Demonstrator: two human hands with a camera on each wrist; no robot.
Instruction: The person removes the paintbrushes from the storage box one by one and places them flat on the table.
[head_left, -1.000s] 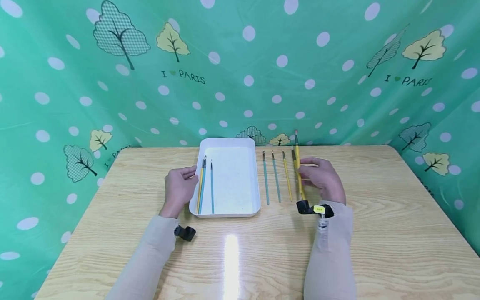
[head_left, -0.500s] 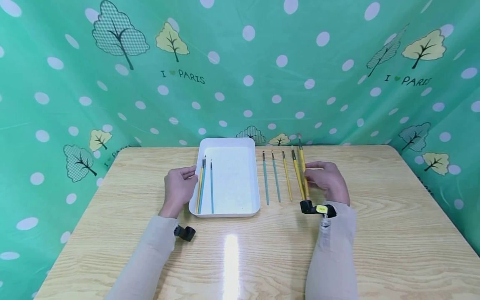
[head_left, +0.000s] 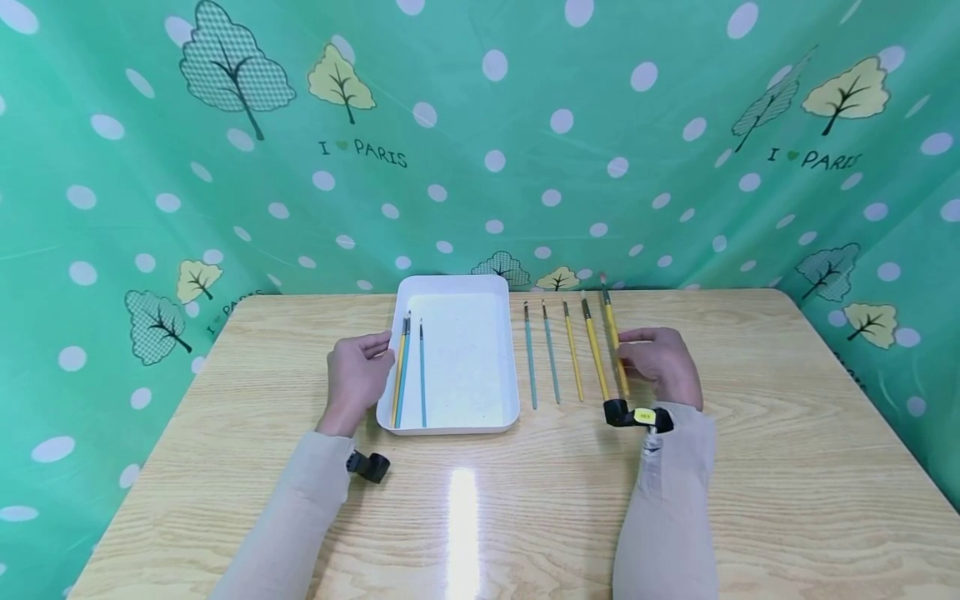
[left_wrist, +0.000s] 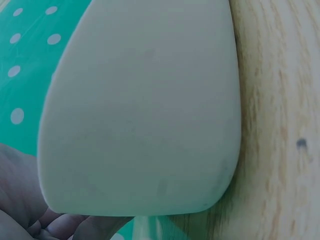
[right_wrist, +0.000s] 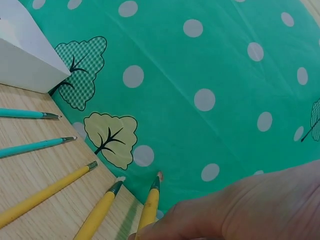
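Note:
My right hand [head_left: 662, 360] pinches a thick yellow paintbrush [head_left: 612, 327], its pinkish bristle tip pointing to the back. In the right wrist view the same paintbrush [right_wrist: 149, 210] casts a shadow on the table beside it. Just left of it lies another thick yellow paintbrush [head_left: 594, 342]. My left hand [head_left: 357, 377] grips the left rim of a white tray [head_left: 472, 375], thumb and fingers at its edge. Inside the tray, towards the left, lie a thin yellow paintbrush [head_left: 399, 375] and two blue ones, the nearer to the middle being this blue paintbrush [head_left: 422, 375].
Between the tray and the thick brushes lie two teal paintbrushes, including this teal paintbrush [head_left: 530, 358], and a thin yellow paintbrush [head_left: 573, 354]. All stand roughly parallel on the wooden table [head_left: 795, 433]. A green dotted curtain [head_left: 675, 167] hangs at the table's back edge.
My right hand has moved right and slightly down with the thick yellow paintbrush, parting it from the yellow one it overlapped. The left hand and tray stay put.

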